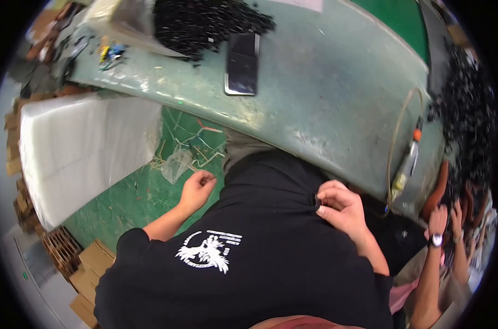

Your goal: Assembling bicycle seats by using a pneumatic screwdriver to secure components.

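Head view: small black part [317, 200] pinched in right hand [342, 208] fingertips; left hand [197, 189] fingers curled together.

The worktable [336, 93] runs across in front of the person, its near edge just over their lap; a phone [242, 64] lies flat on it, just right of a heap of small parts [205, 22] at the far side; a handheld tool [408, 162] on a hose lies near the table's right end; a second heap [471, 118] sits beyond that; a large box [79, 151] stands on the floor to the left, below the table edge; stacked cartons [89, 271] lie nearer, behind the box; a co-worker's hands [443, 219] are at far right.
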### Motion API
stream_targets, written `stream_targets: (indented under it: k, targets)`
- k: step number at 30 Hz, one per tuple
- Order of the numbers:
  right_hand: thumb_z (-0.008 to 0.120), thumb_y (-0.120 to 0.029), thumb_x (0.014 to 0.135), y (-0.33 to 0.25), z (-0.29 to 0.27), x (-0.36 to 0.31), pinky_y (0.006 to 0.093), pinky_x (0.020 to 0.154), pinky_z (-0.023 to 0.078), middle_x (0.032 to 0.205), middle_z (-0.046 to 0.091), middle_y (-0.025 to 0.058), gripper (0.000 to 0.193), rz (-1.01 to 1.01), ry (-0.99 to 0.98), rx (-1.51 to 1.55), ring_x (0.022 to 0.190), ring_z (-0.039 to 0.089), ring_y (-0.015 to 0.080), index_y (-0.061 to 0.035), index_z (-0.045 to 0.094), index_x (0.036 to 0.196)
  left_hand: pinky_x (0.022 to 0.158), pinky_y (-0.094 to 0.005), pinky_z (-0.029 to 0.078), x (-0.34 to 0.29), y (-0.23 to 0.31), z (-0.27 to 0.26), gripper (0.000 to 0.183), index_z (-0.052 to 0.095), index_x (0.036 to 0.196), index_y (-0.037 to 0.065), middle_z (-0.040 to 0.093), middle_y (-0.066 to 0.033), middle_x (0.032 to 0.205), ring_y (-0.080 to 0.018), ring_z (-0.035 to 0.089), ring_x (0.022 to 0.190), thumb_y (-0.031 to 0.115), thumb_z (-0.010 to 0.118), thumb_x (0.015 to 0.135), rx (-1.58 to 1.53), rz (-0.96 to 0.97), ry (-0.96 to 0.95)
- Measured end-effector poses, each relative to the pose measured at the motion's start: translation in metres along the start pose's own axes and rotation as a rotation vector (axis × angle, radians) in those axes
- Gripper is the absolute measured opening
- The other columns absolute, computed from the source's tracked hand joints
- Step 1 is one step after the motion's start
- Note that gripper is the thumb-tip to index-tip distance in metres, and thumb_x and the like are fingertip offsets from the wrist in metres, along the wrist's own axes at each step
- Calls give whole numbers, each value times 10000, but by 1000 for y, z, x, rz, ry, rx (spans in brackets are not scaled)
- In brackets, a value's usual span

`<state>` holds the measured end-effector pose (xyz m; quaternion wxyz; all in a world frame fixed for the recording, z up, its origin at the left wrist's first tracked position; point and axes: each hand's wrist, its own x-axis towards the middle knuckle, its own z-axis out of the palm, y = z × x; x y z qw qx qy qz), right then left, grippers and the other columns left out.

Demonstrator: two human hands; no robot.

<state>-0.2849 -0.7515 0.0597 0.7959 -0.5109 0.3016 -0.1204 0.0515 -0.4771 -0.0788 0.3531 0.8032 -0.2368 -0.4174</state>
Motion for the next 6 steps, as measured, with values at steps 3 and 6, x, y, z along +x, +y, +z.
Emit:
stream_targets:
  k: [3,6]
  targets:
    - [744,91,915,-5,-2,-8,257,861,515,1206,568,60,237,57,-11,38,978,598,104,47,679,1139,739,-329,536,-10,-66,-8,184,704,1000,3,666,-71,834,-125,635,746,174,744,947,135,-79,-209]
    - [731,42,957,-3,-5,-11,258,863,515,1182,604,59,197,22,13,162,1000,620,102,41,668,1144,813,-399,550,-22,-157,9,292,736,1054,24,705,-103,880,-170,706,808,301,737,960,378,32,-368]
